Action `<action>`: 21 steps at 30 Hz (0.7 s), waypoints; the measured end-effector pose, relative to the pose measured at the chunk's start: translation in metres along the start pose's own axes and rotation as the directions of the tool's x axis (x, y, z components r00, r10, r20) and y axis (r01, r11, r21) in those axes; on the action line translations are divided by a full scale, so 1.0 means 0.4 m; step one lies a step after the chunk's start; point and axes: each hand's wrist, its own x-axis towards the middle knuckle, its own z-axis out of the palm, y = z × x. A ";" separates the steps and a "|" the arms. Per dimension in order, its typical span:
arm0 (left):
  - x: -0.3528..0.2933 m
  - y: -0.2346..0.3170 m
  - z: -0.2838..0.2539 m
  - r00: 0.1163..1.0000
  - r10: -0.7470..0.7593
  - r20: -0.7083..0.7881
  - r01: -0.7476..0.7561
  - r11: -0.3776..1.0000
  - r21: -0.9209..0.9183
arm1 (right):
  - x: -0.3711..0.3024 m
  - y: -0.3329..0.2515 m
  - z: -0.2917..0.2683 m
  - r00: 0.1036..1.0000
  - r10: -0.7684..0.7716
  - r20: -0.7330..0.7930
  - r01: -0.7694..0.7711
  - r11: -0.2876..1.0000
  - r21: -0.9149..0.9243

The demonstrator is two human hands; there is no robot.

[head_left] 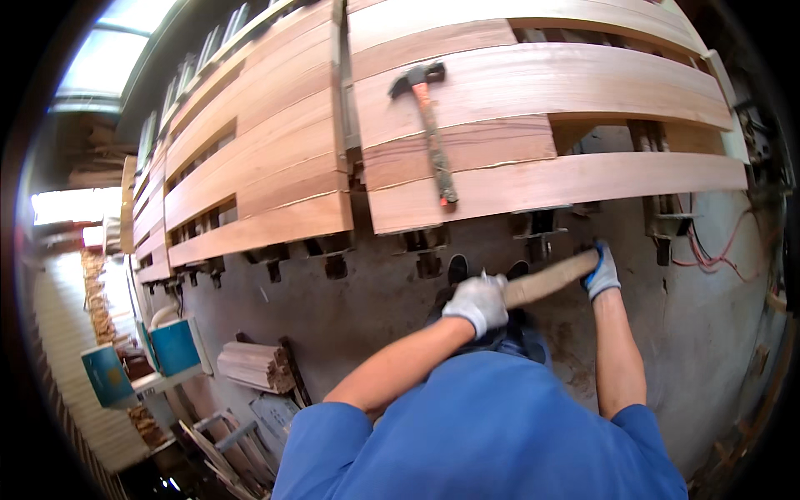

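The hammer (431, 133) serves as reference; it lies on the right-hand board panel (500, 177), dark claw head toward the far side, worn handle, orange near the head, running toward the person. Below the hammer and somewhat to its right, a short length of wood (546, 282) is held between the two hands, clear of the panel's near edge; its right end sits higher in view than its left.

The left hand (482, 304), in a pale grey glove, is below and slightly right of the hammer, its fingers closed on the wood's left end; the right hand (602, 273), in a white glove with a blue palm, is farther right, its fingers wrapped about the other end.

To the right of the hammer, the panel shows long openings between its boards; to the left, across a narrow gap, stands a second board panel (283, 183); below the hammer, a metal clamp (428, 262) projects beneath the near edge; well to the lower right, a red cable (715, 265) lies in loops.

Far to the hammer's lower left are a bundle of wooden strips (252, 367) and a teal machine (175, 346); its pale edge appears to carry a dark marking, too small to read.
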 end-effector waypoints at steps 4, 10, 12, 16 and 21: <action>-0.125 -0.111 0.012 0.994 -0.062 0.095 0.063 0.998 -0.007 | -0.126 0.164 0.064 0.968 0.248 -0.044 -0.249 0.969 -0.015; -0.234 -0.350 -0.107 0.987 -0.154 0.052 0.143 0.975 0.170 | -0.176 0.419 0.261 0.929 0.354 0.112 -0.366 0.924 0.111; -0.244 -0.389 -0.145 0.985 -0.167 0.041 0.158 0.971 0.178 | -0.152 0.462 0.306 0.933 0.353 0.072 -0.360 0.918 0.163; -0.225 -0.460 -0.125 0.997 -0.074 -0.035 0.078 0.987 0.142 | -0.131 0.486 0.330 0.958 0.270 0.097 -0.286 0.925 0.248; -0.166 -0.508 -0.130 0.998 -0.036 -0.057 0.045 0.986 0.163 | -0.116 0.452 0.367 0.987 0.159 -0.004 -0.153 0.958 0.243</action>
